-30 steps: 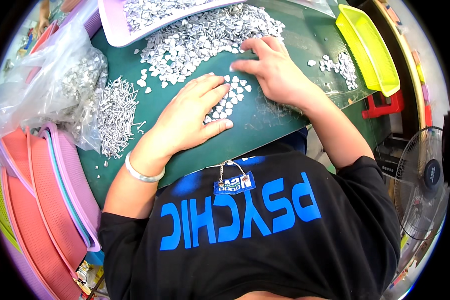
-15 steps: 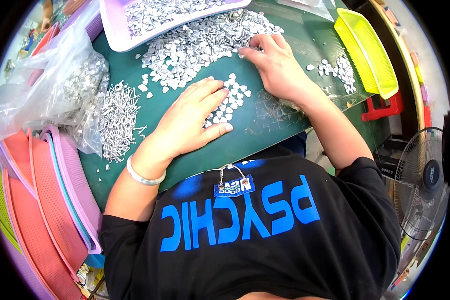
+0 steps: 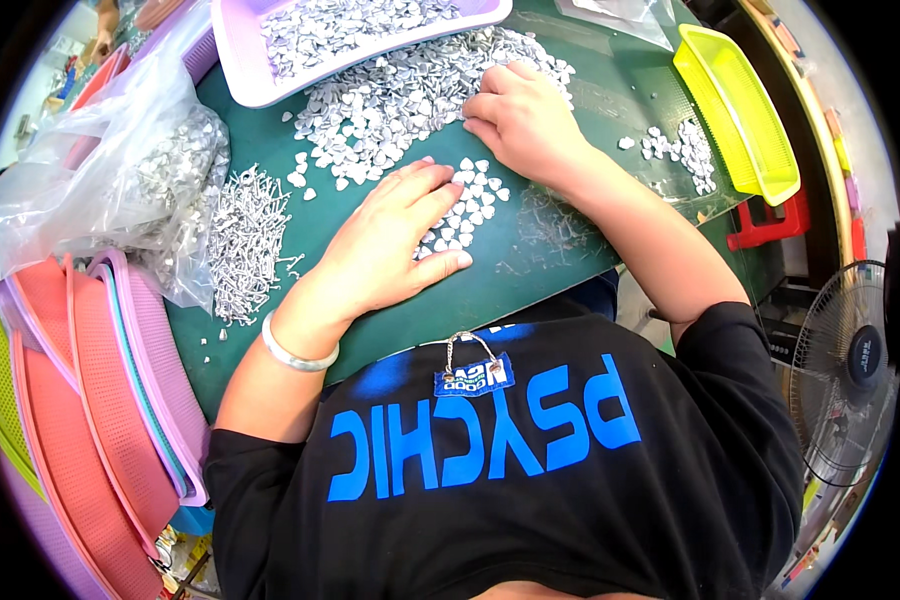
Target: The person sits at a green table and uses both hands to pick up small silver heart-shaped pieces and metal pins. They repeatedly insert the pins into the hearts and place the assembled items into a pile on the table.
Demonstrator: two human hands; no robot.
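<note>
While small silvery heart-shaped metal pieces [image 3: 465,205] lie scattered on the green bench [image 3: 530,270], the left hand [image 3: 390,245] presses flat and open over them, gripping nothing. Just beyond, the right hand [image 3: 520,120] rests with fingers curled at the edge of the big heap [image 3: 390,100]; whether it pinches anything, I cannot tell. Further out: a lilac plastic tray [image 3: 240,60], a pile of silvery pins [image 3: 245,240], a yellow basket [image 3: 735,110].
</note>
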